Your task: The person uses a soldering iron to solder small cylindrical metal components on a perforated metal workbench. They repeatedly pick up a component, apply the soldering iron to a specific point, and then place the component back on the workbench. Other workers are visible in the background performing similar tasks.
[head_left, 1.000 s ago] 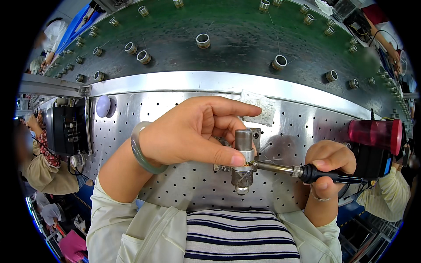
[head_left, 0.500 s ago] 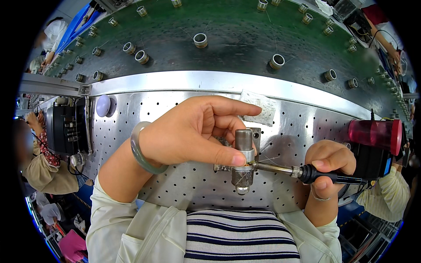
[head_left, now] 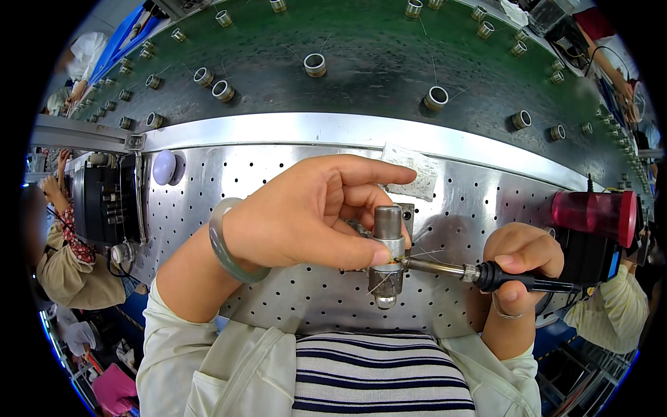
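Note:
My left hand point(head_left: 299, 212) has its thumb and bent fingers closed round a silver metal ring point(head_left: 397, 247), while its index finger reaches out to the right. The ring sits on a round steel post point(head_left: 387, 221) with a rounded near end, part of a dark metal fixture. Fine wires stick out by the ring. In my right hand point(head_left: 524, 254) is a soldering iron point(head_left: 445, 267) with a black handle, gripped like a pen. Its tip points left and meets the ring's right side beside my left thumb; the exact contact is too small to make out.
Beyond a metal rail point(head_left: 333, 128), a green conveyor belt point(head_left: 375, 62) carries many similar rings. On the perforated metal bench point(head_left: 201, 229) are a lilac egg-shaped thing point(head_left: 164, 167) and a worn pale sheet point(head_left: 417, 174). A red transparent cylinder point(head_left: 594, 214) stands right. Other people work on both sides.
The rings on the belt have shifted slightly left. The fine wires by the held ring lie at a different angle. My left hand has moved very slightly; my right hand and iron look unmoved.

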### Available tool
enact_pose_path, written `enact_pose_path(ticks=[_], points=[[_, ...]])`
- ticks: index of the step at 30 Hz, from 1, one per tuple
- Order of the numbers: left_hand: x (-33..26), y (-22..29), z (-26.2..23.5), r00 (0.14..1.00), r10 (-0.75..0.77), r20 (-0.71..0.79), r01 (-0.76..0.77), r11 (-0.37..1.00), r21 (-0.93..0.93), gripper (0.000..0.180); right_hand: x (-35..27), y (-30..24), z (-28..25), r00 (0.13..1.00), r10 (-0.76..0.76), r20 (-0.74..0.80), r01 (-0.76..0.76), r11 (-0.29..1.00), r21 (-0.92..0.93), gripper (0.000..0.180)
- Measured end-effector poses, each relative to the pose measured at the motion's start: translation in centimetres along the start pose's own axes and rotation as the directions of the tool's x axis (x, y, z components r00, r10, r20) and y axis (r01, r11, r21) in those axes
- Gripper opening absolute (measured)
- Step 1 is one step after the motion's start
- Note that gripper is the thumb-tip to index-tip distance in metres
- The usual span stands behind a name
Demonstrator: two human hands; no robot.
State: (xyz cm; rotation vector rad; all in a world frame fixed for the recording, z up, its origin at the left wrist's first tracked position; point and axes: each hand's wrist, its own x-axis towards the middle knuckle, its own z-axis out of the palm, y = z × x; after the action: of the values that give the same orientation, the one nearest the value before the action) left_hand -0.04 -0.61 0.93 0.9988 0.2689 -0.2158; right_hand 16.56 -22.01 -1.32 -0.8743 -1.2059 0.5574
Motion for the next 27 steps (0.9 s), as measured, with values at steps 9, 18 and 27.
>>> enact_pose_path(ticks=[9, 18, 27], points=[[0.2, 0.3, -2.3, 0.991, 0.131, 0.025, -0.128, 0.986, -0.103, 0.062, 0.0, -1.4, 1.2, 0.934, 0.167, -0.317, -0.172, 0.985, 0.014, 0.034], [-5.5, 8.8, -14.8, 0.408, 0.831, -0.378, 0.193, 0.326, 0.925, 0.026, 0.2, -1.1, 1.9, 0.866, 0.145, -0.478, -0.170, 0.985, -0.008, 0.032], [-7.7, 9.0, -25.8, 0.327, 0.839, -0.435, 0.619, 0.158, 0.769, 0.027, 0.3, -0.7, 1.6, 0.858, 0.218, -0.464, -0.225, 0.974, 0.042, 0.029]])
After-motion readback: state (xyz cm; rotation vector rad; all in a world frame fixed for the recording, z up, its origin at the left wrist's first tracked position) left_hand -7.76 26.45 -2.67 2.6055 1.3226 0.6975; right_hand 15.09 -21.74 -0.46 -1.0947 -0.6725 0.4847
